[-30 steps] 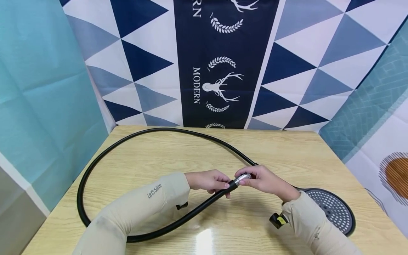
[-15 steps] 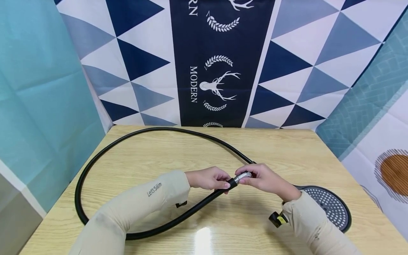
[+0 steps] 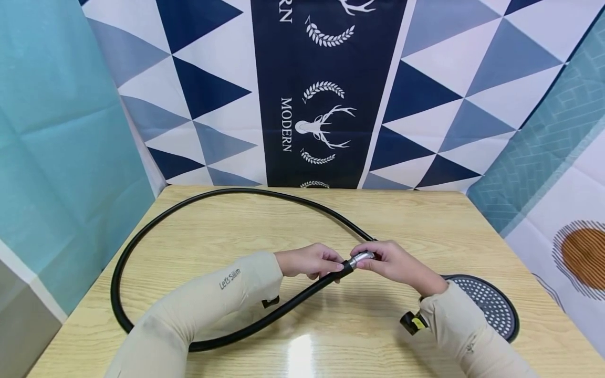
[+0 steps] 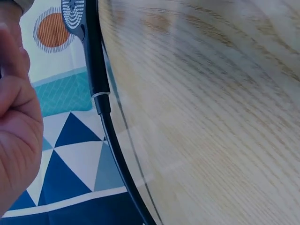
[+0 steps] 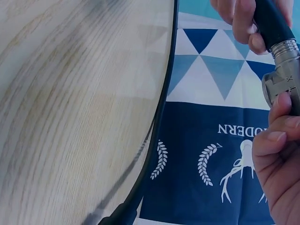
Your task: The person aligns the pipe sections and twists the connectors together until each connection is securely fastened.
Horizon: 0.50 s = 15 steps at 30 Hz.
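A black shower hose (image 3: pixel 283 311) loops across the wooden table. Its near end is raised, and my left hand (image 3: pixel 312 260) grips the black collar there between thumb and fingers. Against that collar sits a silver metal fitting (image 3: pixel 361 257), pinched by the thumb and fingers of my right hand (image 3: pixel 394 264). In the right wrist view a ring of thread shows between the black collar (image 5: pixel 274 23) and the fitting (image 5: pixel 282 79). Joined to the hose's other end, a dark shower head (image 3: pixel 487 303) lies at the right, partly hidden behind my right forearm; its handle (image 4: pixel 96 65) shows in the left wrist view.
The table (image 3: pixel 227 236) has a printed curtain (image 3: pixel 321 115) behind it. Blue-green cloth (image 3: pixel 71 131) hangs on the left, and more patterned cloth (image 3: pixel 557 199) covers the right side.
Both hands and the fitting have risen slightly in the head view. My left thumb and fingers have shifted a little on the collar; the right hand keeps hold of the fitting.
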Tool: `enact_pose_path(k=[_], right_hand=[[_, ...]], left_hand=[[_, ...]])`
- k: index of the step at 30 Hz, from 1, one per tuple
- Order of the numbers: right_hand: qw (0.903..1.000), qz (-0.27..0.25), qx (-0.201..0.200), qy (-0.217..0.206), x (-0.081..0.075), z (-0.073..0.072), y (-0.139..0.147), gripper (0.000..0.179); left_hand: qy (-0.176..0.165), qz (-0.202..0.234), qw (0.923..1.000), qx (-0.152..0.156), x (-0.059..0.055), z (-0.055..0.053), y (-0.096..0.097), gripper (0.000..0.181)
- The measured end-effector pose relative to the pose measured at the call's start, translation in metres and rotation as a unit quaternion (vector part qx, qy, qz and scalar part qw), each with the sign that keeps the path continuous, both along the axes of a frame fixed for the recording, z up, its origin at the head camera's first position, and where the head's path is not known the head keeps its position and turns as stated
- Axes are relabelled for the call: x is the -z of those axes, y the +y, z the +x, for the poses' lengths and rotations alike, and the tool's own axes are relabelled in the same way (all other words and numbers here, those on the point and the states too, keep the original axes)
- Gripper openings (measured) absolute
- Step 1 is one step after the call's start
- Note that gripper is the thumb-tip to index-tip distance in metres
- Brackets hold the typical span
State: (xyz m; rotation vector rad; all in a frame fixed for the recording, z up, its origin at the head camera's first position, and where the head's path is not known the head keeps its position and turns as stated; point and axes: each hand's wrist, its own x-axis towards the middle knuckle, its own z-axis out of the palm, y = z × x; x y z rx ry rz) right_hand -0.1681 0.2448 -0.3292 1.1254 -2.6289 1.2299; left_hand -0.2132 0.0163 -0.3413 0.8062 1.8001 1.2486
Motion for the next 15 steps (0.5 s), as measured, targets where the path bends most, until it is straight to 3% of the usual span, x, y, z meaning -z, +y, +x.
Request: enact_pose_path(k=[3, 6, 15], right_hand=[[0.9998, 0.018, -0.004, -0.001, -0.0032, 0.0010, -0.0003, 0.015], [0.9991, 0.039, -0.008, 0.015, -0.0047, 0.0011, -0.0005, 0.016], [0.9970, 0.045, -0.003, 0.062, -0.0061, 0.0018, -0.0022, 0.019]], left_hand=[[-0.005, -0.005, 0.9995, 0.031, -0.0015, -0.0015, 0.0002, 0.026], [0.014, -0.014, 0.9987, 0.047, -0.0035, -0.0011, 0.0008, 0.025], [0.068, 0.004, 0.9976, 0.010, -0.0035, 0.0053, 0.0023, 0.021]])
